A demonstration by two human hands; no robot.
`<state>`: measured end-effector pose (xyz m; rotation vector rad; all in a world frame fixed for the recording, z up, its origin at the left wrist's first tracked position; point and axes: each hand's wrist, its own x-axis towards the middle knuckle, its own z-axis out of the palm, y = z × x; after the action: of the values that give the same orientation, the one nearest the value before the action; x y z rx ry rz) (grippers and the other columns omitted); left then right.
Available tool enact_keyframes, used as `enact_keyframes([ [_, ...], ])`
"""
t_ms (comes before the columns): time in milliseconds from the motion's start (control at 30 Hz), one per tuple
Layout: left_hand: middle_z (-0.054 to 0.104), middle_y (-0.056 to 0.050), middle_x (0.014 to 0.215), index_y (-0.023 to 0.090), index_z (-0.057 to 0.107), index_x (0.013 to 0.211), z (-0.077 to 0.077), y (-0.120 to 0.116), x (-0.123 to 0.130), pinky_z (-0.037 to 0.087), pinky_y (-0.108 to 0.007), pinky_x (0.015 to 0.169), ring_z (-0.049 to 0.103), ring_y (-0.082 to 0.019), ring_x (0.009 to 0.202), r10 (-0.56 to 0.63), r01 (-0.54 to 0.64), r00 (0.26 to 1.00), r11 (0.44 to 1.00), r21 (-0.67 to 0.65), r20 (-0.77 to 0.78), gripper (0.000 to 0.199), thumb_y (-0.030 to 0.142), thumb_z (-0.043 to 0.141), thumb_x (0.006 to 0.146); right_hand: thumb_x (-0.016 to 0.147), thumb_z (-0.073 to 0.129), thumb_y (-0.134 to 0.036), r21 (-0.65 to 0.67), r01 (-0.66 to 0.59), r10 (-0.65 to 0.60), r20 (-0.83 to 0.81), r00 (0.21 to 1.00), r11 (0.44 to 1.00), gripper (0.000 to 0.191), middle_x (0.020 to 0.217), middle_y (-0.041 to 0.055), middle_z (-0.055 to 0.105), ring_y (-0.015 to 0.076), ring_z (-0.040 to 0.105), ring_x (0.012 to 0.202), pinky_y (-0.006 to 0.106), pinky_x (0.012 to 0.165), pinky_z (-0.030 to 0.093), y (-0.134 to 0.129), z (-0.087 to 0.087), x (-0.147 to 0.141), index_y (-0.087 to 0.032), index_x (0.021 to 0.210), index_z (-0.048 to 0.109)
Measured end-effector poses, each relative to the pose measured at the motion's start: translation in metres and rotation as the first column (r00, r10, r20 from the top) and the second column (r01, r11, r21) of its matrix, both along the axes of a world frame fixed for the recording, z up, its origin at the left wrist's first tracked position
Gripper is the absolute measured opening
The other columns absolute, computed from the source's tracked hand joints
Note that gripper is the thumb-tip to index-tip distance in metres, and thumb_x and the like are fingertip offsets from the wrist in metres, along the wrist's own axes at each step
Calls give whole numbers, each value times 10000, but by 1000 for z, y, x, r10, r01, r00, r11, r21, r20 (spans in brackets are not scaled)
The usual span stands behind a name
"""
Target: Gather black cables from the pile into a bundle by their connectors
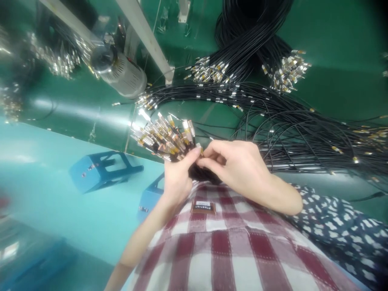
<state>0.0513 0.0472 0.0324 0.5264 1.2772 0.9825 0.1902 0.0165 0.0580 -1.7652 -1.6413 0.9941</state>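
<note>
Glossy green tabletop (342, 44) spans the upper frame. Mid-frame, the left hand (178, 176) has its grip clamped round the bundle (168, 139); the right hand (242, 161) pinches, fingertips together, at its edge, seemingly on a cable end. If the left grip loosens, strands could slip and scatter; a careless tug might bend one. Shiny, boxy metal tips (163, 131) fan out; thin, smooth black cables (297, 133) sprawl at right.

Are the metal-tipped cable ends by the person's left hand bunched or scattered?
Bunched: the cable ends crowd together in one cluster just beyond the left hand, their tips fanning outward.
</note>
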Motion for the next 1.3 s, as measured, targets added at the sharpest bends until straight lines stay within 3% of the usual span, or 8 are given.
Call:
enact_keyframes([
  [167,525,22,530,140,579,549,3,4,-4,465,-228,558,511,-88,517,-178,179,981,984,-9,80,249,200,753,717,879,618,-200,-63,-4,-13,-271,963,998,92,762,-36,738,99,631,610,227,601,428,1,-5,5,-201,815,685],
  [267,527,11,538,144,595,560,5,7,-6,472,-235,586,518,-95,532,-227,225,965,974,24,133,261,248,721,764,865,618,-187,-63,11,-28,-266,964,998,95,747,-37,733,99,626,608,228,596,425,1,-5,9,-201,812,696],
  [533,523,29,522,139,643,604,7,6,-7,469,-221,554,517,-84,504,-168,172,983,983,-65,73,147,176,753,695,831,680,-272,-40,-23,18,-125,992,999,65,710,-34,704,101,564,566,250,569,365,0,-4,6,-220,826,717],
  [700,604,12,616,130,693,678,11,3,-5,479,-211,567,572,-88,563,-100,103,994,992,-71,46,71,132,763,663,777,744,-419,8,33,-32,-144,989,999,242,728,-17,692,110,558,601,252,580,377,7,-10,5,-189,759,670],
  [867,584,10,596,124,666,638,8,1,-5,472,-218,547,544,-86,531,-184,187,979,982,-33,84,103,140,764,664,824,706,-365,-106,-102,30,-534,845,989,240,676,-12,708,120,627,623,249,627,464,14,-13,11,-175,685,658],
  [1033,547,18,557,126,649,624,4,3,-7,465,-223,547,531,-90,526,-212,215,970,977,-10,117,118,140,752,681,831,698,-376,-136,-135,-1,-707,707,982,231,761,26,738,145,671,718,275,707,508,15,-19,16,-158,755,701],
  [1167,511,19,519,132,617,573,4,5,-9,468,-240,559,519,-94,506,-243,245,962,969,-8,123,169,159,722,703,804,715,-424,-287,-229,-111,-815,569,930,289,743,22,712,108,605,659,260,681,486,19,-38,17,-139,756,703],
  [1300,495,24,513,134,629,595,4,7,-12,473,-255,562,495,-93,487,-244,246,963,969,4,111,144,165,728,695,844,656,-484,-376,-309,-165,-826,538,874,364,720,15,695,86,545,628,240,649,445,23,-46,19,-146,723,718],
])
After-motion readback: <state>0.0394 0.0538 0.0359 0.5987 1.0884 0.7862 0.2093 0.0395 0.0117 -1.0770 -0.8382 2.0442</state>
